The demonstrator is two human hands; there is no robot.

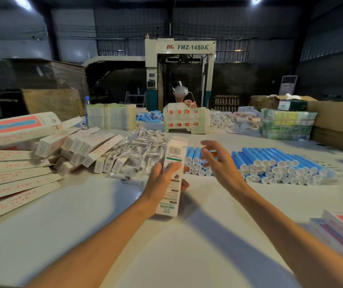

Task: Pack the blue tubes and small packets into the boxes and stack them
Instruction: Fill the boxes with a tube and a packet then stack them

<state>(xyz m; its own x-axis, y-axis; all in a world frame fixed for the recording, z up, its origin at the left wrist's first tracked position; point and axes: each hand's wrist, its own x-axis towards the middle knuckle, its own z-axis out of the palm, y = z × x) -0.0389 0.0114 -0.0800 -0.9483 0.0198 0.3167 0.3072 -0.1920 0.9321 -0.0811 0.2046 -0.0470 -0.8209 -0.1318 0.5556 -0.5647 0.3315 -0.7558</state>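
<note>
White card printed with a barcode and a green band makes up the box (171,175), which is held above the table (166,256) near the middle of the view. Its long axis runs almost straight away from the person, and its far end sits higher and leans slightly right. That far end looks open, though blur makes it hard to be sure. The left hand (161,183) grips the box about its middle, with the thumb lying across the printed face and the fingers curled round the right edge. Just right of the box's far half, the right hand (218,161) hovers with fingers apart and loosely bent; it holds nothing and is clear of the box. Beyond and right of the box lie the blue tubes (280,167), stacked in rows. Their white capped ends face the person and their long axes run away, roughly parallel to the box. Left of the box's far end is a heap of small packets (137,150) in clear wrap. Further left of the box, closed boxes (79,148) lean in a loose pile beside flat cartons (14,177). Well behind the box, another person (180,94) sits across the table.
</note>
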